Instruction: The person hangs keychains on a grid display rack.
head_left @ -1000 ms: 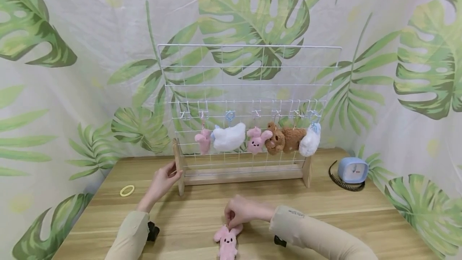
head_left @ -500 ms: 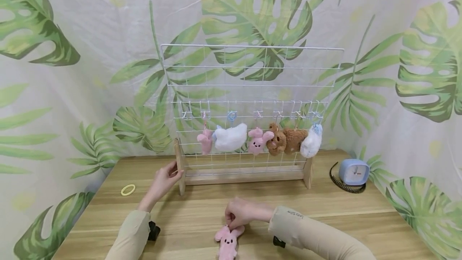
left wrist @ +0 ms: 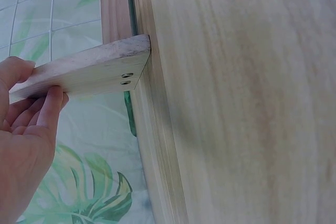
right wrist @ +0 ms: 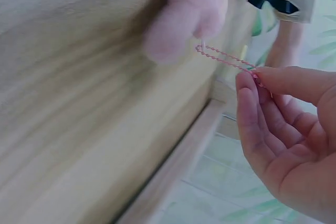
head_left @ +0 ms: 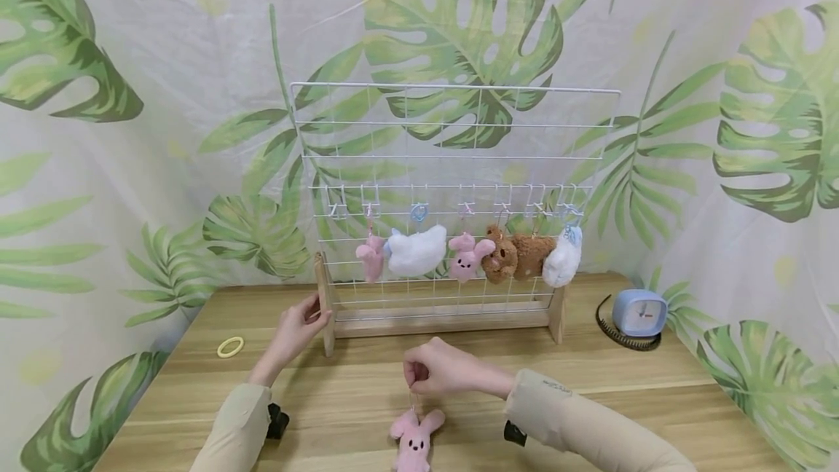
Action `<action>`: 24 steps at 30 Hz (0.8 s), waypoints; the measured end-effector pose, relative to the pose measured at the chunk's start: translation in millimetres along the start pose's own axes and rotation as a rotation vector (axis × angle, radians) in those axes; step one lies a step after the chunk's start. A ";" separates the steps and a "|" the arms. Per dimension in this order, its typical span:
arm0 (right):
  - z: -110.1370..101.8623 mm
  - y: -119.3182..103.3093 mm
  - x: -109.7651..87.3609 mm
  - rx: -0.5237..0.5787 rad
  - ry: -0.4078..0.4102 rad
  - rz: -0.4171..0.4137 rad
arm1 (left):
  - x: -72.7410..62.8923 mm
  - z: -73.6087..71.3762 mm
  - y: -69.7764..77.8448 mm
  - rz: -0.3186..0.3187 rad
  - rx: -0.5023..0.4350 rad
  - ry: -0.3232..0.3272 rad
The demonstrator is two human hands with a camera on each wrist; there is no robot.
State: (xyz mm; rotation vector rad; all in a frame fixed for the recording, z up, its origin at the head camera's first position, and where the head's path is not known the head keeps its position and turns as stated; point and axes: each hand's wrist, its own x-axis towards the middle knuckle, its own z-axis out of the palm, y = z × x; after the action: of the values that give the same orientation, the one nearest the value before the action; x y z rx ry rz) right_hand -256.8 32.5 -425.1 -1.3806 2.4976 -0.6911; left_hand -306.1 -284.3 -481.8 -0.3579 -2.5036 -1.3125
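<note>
My right hand (head_left: 440, 368) pinches the pink bead chain (right wrist: 226, 60) of a plush bunny keychain (head_left: 414, 443), between thumb and fingertips. The chain is drawn taut, and the bunny hangs from it low at the front of the table in the head view. My left hand (head_left: 300, 325) grips the left wooden upright (left wrist: 89, 66) of a wire grid rack (head_left: 452, 156), thumb on one side and fingers on the other. On hooks along the grid hang a pink plush (head_left: 371, 258), a white plush (head_left: 417, 250), another pink bunny (head_left: 467, 256), brown plushes (head_left: 532, 253) and a white plush at right (head_left: 562, 261).
A yellow ring (head_left: 230, 347) lies on the wooden table (head_left: 354, 399) at the left. To the right of the rack stands a blue clock (head_left: 640, 312), with a dark toothed hairband (head_left: 616, 333) beside it. A leaf-print curtain (head_left: 164, 188) hangs behind.
My right hand has risen away from the bunny's head, and the chain now shows stretched between them. My left hand has stayed on the upright.
</note>
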 end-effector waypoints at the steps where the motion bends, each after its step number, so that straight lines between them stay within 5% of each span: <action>1: -2.5 -1.5 -0.2 0.010 0.011 -0.008 | -0.3 -0.4 0.4 0.002 0.004 -0.003; 13: -44.1 -33.3 0.4 0.008 0.141 -0.188 | -1.2 -3.1 2.7 -0.068 0.014 -0.038; 24: -103.4 -60.0 35.4 -0.085 0.335 -0.263 | -0.2 -2.9 2.0 -0.074 -0.017 -0.045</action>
State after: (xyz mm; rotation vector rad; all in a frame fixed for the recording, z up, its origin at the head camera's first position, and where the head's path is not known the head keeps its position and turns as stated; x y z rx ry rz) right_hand -272.0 6.7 -304.1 -1.7777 2.6434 -0.9483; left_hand -304.8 -285.6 -478.8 -0.3046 -2.5672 -1.3692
